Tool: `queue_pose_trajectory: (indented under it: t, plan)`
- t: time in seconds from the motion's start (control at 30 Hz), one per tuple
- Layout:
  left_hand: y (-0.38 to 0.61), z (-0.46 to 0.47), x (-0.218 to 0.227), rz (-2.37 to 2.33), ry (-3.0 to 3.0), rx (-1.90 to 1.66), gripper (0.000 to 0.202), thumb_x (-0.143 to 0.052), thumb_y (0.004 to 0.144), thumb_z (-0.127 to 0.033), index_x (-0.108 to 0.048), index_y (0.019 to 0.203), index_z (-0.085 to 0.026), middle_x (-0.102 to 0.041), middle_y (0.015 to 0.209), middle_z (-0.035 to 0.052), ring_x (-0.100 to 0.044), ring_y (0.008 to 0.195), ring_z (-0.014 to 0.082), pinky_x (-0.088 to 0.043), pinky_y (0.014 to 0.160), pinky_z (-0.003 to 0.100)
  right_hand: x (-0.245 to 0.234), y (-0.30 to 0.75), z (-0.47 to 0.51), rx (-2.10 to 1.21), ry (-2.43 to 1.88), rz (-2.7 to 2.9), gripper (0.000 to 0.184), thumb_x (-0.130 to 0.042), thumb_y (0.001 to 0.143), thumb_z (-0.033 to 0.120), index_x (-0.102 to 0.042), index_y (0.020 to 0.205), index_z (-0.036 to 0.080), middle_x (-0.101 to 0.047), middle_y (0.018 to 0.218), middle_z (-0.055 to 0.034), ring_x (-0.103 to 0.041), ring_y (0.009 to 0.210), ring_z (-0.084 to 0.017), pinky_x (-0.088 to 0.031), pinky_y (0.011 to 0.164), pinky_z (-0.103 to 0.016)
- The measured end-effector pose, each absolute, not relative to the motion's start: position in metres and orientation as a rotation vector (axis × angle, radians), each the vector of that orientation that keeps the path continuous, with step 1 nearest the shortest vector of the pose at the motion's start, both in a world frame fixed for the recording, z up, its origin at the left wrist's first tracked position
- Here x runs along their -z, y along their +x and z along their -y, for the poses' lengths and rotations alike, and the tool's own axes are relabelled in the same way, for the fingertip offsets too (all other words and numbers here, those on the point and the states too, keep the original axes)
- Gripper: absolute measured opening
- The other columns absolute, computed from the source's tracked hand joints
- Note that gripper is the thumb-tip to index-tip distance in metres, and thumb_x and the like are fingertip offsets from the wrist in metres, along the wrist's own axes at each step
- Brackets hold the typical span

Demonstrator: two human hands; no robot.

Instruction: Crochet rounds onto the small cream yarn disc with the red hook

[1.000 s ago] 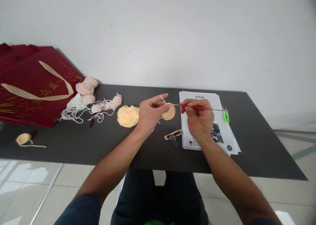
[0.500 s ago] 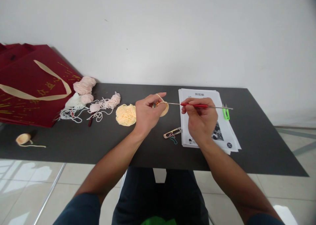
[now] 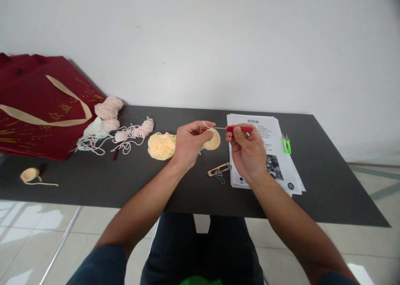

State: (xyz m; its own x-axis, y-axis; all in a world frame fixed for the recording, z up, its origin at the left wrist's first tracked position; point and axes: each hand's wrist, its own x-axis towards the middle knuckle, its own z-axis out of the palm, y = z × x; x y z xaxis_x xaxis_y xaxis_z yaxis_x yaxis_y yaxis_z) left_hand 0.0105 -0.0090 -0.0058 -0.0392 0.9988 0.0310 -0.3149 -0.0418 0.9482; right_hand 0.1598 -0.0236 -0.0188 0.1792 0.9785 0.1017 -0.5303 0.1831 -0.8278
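My left hand (image 3: 189, 143) pinches a small round tan crocheted disc (image 3: 213, 139) above the dark table (image 3: 131, 181), with a strand of yarn looped over the forefinger. My right hand (image 3: 246, 151) is closed on a red-handled crochet hook (image 3: 240, 128), whose thin metal tip points left into the disc's top edge. A pile of pale yellow yarn (image 3: 161, 146) lies just left of my left hand.
A stack of printed sheets (image 3: 275, 151) lies under my right hand, with green snips (image 3: 285, 144) at its right. A small clip with stitch markers (image 3: 218, 171) lies near the sheets. Pink and white yarn (image 3: 109, 122), a dark red bag (image 3: 40, 110) and a tan piece (image 3: 29, 175) sit at left.
My right hand has turned the hook so its long tail no longer sticks out to the right. The tip has pushed closer into the disc, which now faces the camera more.
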Motion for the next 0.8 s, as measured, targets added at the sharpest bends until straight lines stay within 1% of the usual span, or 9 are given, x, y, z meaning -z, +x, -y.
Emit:
queue_pose_trajectory:
  t: [0.1,0.2,0.3,0.4,0.47,0.53,0.63,0.7,0.8]
  plan:
    - [0.0114,0.0085,0.0063,-1.003,1.010,-1.425,0.024,-0.081,0.064,-0.014,-0.083,0.088,-0.020,-0.067,0.073,-0.0014,-0.051,0.062,0.0085,-0.038,0.058,0.023,0.0170,0.1574,0.0253,-1.250,-0.766,0.732,0.024,-0.090,0.080,0.033,-0.070,0.090,0.023,-0.078,0.088,0.0016,-0.071,0.072,-0.007,-0.062,0.069,-0.014]
    - [0.0109,0.0086,0.0087,-0.991,1.075,-1.444,0.025,-0.079,0.067,-0.015,-0.083,0.091,-0.022,-0.070,0.081,0.0002,-0.052,0.064,0.0093,-0.039,0.059,0.024,0.0149,0.1566,0.0273,-1.274,-0.765,0.727,0.027,-0.091,0.078,0.033,-0.071,0.093,0.024,-0.079,0.087,0.0022,-0.071,0.072,-0.007,-0.063,0.069,-0.015]
    - [0.0080,0.0092,0.0107,-0.960,1.158,-1.460,0.023,-0.078,0.072,-0.019,-0.084,0.093,-0.024,-0.072,0.086,0.0017,-0.057,0.071,0.0117,-0.044,0.066,0.026,0.0148,0.1568,0.0281,-1.286,-0.742,0.736,0.026,-0.090,0.079,0.032,-0.071,0.095,0.025,-0.079,0.088,0.0026,-0.072,0.073,-0.007,-0.063,0.069,-0.014]
    - [0.0038,0.0090,0.0102,-0.953,1.241,-1.475,0.021,-0.078,0.074,-0.019,-0.084,0.093,-0.025,-0.074,0.091,0.0031,-0.062,0.082,0.0155,-0.047,0.075,0.029,0.0168,0.1571,0.0271,-1.301,-0.738,0.740,0.024,-0.090,0.080,0.031,-0.070,0.091,0.023,-0.078,0.087,0.0034,-0.071,0.071,-0.006,-0.062,0.067,-0.013]
    - [0.0019,0.0085,0.0090,-0.955,1.268,-1.471,0.023,-0.078,0.073,-0.017,-0.085,0.093,-0.025,-0.074,0.091,0.0032,-0.063,0.087,0.0171,-0.048,0.078,0.030,0.0182,0.1571,0.0262,-1.320,-0.733,0.730,0.024,-0.090,0.080,0.031,-0.070,0.089,0.023,-0.078,0.087,0.0035,-0.071,0.071,-0.005,-0.062,0.066,-0.011]
    - [0.0019,0.0080,0.0080,-0.940,1.244,-1.470,0.027,-0.078,0.072,-0.016,-0.084,0.097,-0.025,-0.072,0.088,0.0023,-0.062,0.084,0.0165,-0.048,0.076,0.029,0.0191,0.1569,0.0257,-1.332,-0.728,0.722,0.023,-0.090,0.080,0.030,-0.070,0.089,0.023,-0.078,0.087,0.0036,-0.071,0.071,-0.005,-0.062,0.066,-0.011]
    - [0.0042,0.0073,0.0078,-0.903,1.149,-1.469,0.038,-0.080,0.070,-0.017,-0.082,0.107,-0.027,-0.067,0.081,-0.0006,-0.056,0.070,0.0124,-0.044,0.064,0.026,0.0199,0.1566,0.0261,-1.316,-0.738,0.721,0.022,-0.089,0.081,0.031,-0.070,0.089,0.023,-0.078,0.088,0.0038,-0.072,0.071,-0.005,-0.062,0.068,-0.011]
    - [0.0057,0.0068,0.0083,-0.907,1.096,-1.457,0.042,-0.081,0.069,-0.018,-0.080,0.110,-0.026,-0.066,0.079,-0.0015,-0.053,0.065,0.0102,-0.042,0.059,0.025,0.0205,0.1561,0.0266,-1.292,-0.744,0.728,0.022,-0.088,0.082,0.031,-0.071,0.092,0.024,-0.079,0.089,0.0038,-0.073,0.072,-0.006,-0.063,0.069,-0.013]
    - [0.0060,0.0061,0.0089,-0.943,1.043,-1.418,0.043,-0.085,0.067,-0.020,-0.080,0.110,-0.022,-0.069,0.080,-0.0012,-0.055,0.064,0.0093,-0.044,0.059,0.024,0.0213,0.1536,0.0283,-1.245,-0.741,0.759,0.023,-0.088,0.082,0.031,-0.072,0.098,0.026,-0.080,0.089,0.0036,-0.074,0.074,-0.007,-0.064,0.070,-0.015]
